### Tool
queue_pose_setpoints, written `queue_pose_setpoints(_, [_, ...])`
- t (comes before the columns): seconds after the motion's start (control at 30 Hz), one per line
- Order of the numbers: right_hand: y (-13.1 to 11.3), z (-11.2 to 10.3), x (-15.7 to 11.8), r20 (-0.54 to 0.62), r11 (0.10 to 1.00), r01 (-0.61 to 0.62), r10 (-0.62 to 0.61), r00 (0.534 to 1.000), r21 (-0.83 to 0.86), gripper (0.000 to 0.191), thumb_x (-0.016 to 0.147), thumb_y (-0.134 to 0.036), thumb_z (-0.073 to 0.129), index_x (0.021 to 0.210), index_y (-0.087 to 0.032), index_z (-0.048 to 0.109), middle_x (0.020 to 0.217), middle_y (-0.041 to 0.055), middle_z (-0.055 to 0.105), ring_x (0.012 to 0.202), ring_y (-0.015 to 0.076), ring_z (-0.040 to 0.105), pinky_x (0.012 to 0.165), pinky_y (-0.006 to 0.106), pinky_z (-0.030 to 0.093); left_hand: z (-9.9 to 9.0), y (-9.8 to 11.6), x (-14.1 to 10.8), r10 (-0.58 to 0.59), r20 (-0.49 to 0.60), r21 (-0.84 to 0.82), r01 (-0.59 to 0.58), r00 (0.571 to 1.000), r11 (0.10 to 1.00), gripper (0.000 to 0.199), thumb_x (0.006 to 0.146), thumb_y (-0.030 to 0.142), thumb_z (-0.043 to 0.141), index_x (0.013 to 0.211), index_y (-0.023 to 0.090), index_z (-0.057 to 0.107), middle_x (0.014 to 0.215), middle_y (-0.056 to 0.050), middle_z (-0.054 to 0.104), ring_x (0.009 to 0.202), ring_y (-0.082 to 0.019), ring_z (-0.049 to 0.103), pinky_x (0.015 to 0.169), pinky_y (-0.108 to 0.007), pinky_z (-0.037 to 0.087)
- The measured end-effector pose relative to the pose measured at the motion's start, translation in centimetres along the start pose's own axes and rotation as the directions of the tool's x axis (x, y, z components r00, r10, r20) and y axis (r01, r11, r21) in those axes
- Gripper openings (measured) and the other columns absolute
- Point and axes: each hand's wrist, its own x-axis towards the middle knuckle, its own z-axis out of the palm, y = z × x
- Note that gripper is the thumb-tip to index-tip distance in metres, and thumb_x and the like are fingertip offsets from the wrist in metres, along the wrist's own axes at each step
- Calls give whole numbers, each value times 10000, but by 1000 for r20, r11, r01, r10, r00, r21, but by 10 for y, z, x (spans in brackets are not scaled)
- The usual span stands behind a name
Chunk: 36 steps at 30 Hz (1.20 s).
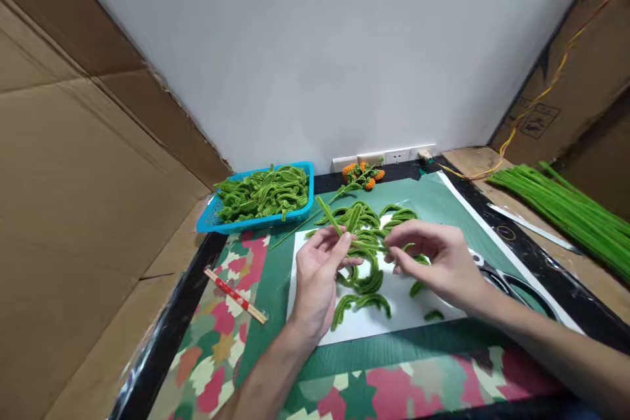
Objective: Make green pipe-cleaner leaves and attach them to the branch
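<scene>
Green fuzzy stems (329, 215) cross between my two hands above a white sheet (394, 308). My left hand (319, 266) pinches them between thumb and fingers, with one end sticking up to the left. The fingers of my right hand (433, 256) are closed on the right end of a stem that runs across from the left hand. Below and behind the hands lie several curved green pieces (369, 275), some bunched in arcs. One short green piece (434, 315) lies apart near the sheet's front edge.
A blue basket (256, 223) of green pieces stands back left. Orange flowers on a green stem (361, 177) lie near the wall sockets (396, 157). Chopsticks in a red wrapper (235, 295) are at left. Scissors (516, 289) and long green stems (566, 210) are at right.
</scene>
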Motion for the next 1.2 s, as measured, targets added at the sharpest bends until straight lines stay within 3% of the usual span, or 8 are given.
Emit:
queue_pose_setpoints(0.17, [-3,-6,10,-179,980,-11,47,983,198,185,876,-276,866,1033,-229,779,910,21,752,672,130,709,574,237,666,2,-2,-1,-107,158,62,98,982,993,286,828,288,918,989,108,764,877,-29,714,739,-135,742,557,-188,650])
queue_pose_setpoints(0.37, [2,-5,12,-191,943,-44,112,975,329,310,821,-257,921,1088,-234,764,895,20,794,725,135,754,688,231,667,6,-3,-6,-280,343,132,249,897,960,355,916,390,838,1022,141,608,806,-56,768,636,-201,795,555,-259,665])
queue_pose_setpoints(0.47, [2,1,9,-161,945,-65,122,979,321,385,794,-254,942,1133,-232,761,919,47,834,819,172,796,758,258,675,8,-4,-8,-261,357,113,235,897,965,366,930,388,824,1002,166,542,813,-62,782,625,-211,801,518,-240,645])
queue_pose_setpoints(0.67, [2,10,2,-93,954,-43,74,993,295,303,797,-263,933,1079,-238,826,986,60,843,886,205,812,784,287,675,10,3,-9,-246,377,64,240,893,969,322,956,368,800,966,164,551,642,-19,726,528,-140,720,446,-158,567])
queue_pose_setpoints(0.8, [4,9,2,-113,984,20,0,994,175,98,832,-260,905,888,-214,839,841,31,790,725,148,728,677,242,606,9,3,-9,-250,401,50,252,881,967,326,955,348,804,931,176,528,611,6,699,490,-108,678,435,-134,539])
queue_pose_setpoints(0.87, [3,8,2,-108,989,21,-5,994,146,110,835,-269,904,820,-199,820,764,22,750,670,139,687,613,236,561,7,0,-9,-255,440,50,260,861,964,336,946,349,812,927,180,522,688,-6,730,484,-109,682,418,-145,535])
queue_pose_setpoints(1.0, [1,6,3,-53,984,-31,41,998,178,143,828,-284,910,829,-193,799,770,12,709,628,136,671,559,244,523,4,-4,-9,-262,476,44,274,840,961,344,922,361,832,919,183,537,848,-24,761,459,-78,635,378,-148,496])
queue_pose_setpoints(1.2, [2,3,2,26,986,-36,32,999,161,123,857,-288,886,848,-203,798,796,7,681,622,129,644,572,260,522,5,0,-8,-324,421,157,283,847,946,365,819,353,927,839,150,625,703,-6,722,416,-13,443,361,-97,332])
